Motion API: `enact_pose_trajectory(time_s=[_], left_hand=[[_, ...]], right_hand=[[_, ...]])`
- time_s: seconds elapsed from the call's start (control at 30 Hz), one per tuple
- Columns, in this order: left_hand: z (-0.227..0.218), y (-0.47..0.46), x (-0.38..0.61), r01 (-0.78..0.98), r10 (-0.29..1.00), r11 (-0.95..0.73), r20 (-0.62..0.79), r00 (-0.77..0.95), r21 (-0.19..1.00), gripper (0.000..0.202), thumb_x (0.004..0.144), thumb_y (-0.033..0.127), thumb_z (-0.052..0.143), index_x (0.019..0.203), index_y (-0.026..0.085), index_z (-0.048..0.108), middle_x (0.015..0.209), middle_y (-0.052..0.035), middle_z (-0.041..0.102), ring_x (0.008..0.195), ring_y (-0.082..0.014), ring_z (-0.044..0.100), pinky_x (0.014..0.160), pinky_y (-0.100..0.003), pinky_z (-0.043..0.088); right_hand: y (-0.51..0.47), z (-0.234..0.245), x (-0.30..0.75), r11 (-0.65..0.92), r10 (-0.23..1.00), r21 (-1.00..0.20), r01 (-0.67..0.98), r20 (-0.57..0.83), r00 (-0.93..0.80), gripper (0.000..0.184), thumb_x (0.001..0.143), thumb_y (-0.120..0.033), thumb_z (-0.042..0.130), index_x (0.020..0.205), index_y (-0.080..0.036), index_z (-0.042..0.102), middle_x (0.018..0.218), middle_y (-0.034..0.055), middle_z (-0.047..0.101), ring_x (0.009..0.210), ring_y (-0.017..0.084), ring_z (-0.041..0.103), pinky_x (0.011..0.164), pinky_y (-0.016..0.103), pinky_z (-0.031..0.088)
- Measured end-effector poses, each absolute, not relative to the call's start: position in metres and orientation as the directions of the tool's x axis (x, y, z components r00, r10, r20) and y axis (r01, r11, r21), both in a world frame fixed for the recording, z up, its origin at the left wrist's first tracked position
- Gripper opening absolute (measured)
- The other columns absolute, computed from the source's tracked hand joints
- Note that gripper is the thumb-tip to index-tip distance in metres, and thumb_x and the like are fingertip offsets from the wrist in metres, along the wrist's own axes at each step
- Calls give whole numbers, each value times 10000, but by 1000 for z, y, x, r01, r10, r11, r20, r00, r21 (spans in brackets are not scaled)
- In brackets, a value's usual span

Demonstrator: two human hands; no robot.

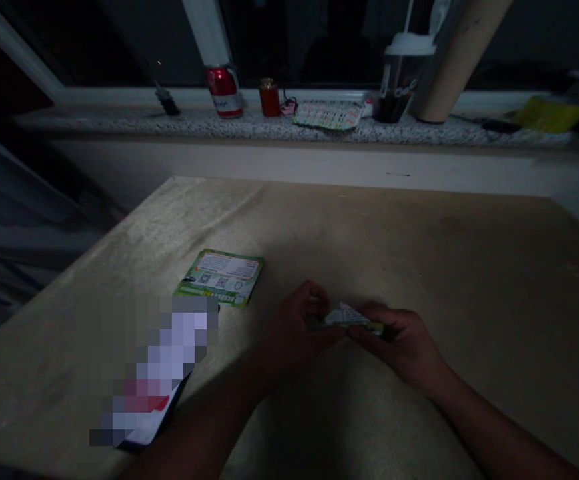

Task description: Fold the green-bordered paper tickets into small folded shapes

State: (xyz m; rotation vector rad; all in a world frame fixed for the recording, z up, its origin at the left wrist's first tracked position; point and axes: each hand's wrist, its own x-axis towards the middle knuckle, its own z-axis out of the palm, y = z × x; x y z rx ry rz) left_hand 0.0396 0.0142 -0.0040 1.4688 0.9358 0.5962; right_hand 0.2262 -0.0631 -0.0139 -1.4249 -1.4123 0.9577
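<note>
Between my two hands, just above the table, is a small folded piece of printed paper (345, 315) with a pointed top and a green-yellow edge. My left hand (305, 323) pinches its left side, thumb along the near edge and fingers curled. From the right, my right hand (402, 337) grips the other end with thumb and fingers closed. Parts of the paper are hidden behind the fingers. Left of my hands lies a flat stack of green-and-white printed leaflets (224, 277) with QR codes.
A phone (144, 427), mostly pixelated, lies on the table (369, 233) beside my left forearm. On the granite windowsill (264, 127) behind stand a red can (224, 93), a small orange-red bottle (269, 100), a lidded cup (399, 83) and a cardboard tube (454, 67).
</note>
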Motion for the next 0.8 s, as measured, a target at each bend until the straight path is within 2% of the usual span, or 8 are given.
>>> enact_pose_trajectory(time_s=[0.13, 0.23, 0.33, 0.43, 0.5, 0.63, 0.73, 0.8], left_hand=[[-5, 12, 40, 183, 812, 117, -200, 548, 976, 435, 673, 263, 863, 993, 203, 574, 819, -5, 719, 742, -176, 673, 619, -246, 477], [-8, 13, 40, 195, 832, 87, -179, 525, 977, 444, 692, 317, 863, 1043, 204, 615, 811, -4, 734, 733, -172, 676, 628, -246, 480], [-10, 14, 41, 184, 837, 74, -162, 522, 980, 458, 670, 308, 876, 1047, 203, 637, 749, 17, 720, 683, -163, 663, 597, -236, 466], [-10, 13, 43, 145, 814, 16, -97, 573, 989, 348, 696, 256, 841, 1001, 191, 687, 823, -7, 744, 767, -180, 684, 681, -260, 504], [-10, 13, 44, 147, 796, -92, -16, 606, 985, 227, 735, 261, 805, 929, 180, 720, 854, -21, 746, 810, -183, 680, 737, -273, 510], [-11, 13, 44, 177, 768, -353, 177, 615, 919, 103, 820, 261, 732, 797, 164, 709, 731, -8, 691, 695, -152, 639, 655, -246, 476], [-10, 13, 43, 108, 624, -614, 398, 673, 782, 120, 895, 232, 649, 819, 159, 705, 747, -23, 687, 687, -144, 637, 655, -244, 473], [-8, 12, 43, 80, 521, -738, 490, 699, 670, 131, 923, 198, 595, 855, 154, 699, 781, -41, 695, 708, -149, 643, 668, -248, 476]], right_hand=[[-65, -11, 229, 31, 998, -964, 264, 44, 44, 144, 858, -305, 696, 830, -184, 768, 827, 55, 731, 728, 189, 653, 647, 309, 509], [-65, -10, 231, -1, 998, -974, 226, 15, 68, 167, 856, -331, 694, 848, -182, 767, 801, 43, 717, 703, 176, 636, 641, 297, 496], [-65, -10, 231, -36, 998, -974, 225, -23, 59, 195, 847, -359, 703, 854, -174, 763, 785, 37, 697, 680, 167, 613, 617, 286, 473], [-65, -11, 230, 0, 999, -963, 270, 12, 44, 213, 857, -355, 685, 792, -160, 740, 749, 33, 655, 656, 158, 577, 589, 280, 441], [-66, -11, 229, 51, 997, -944, 327, 66, 34, 220, 865, -333, 668, 737, -160, 716, 695, 21, 610, 635, 153, 545, 576, 280, 418], [-67, -13, 227, 114, 992, -902, 416, 129, 7, 223, 866, -292, 654, 687, -164, 692, 648, 14, 566, 650, 164, 524, 582, 287, 397], [-68, -14, 228, 52, 998, -935, 351, 58, 7, 212, 854, -294, 663, 690, -162, 680, 653, 8, 561, 625, 153, 515, 567, 282, 391], [-68, -14, 228, 7, 1000, -953, 302, 10, 7, 203, 843, -293, 672, 689, -161, 670, 644, -5, 544, 591, 138, 493, 542, 273, 372]])
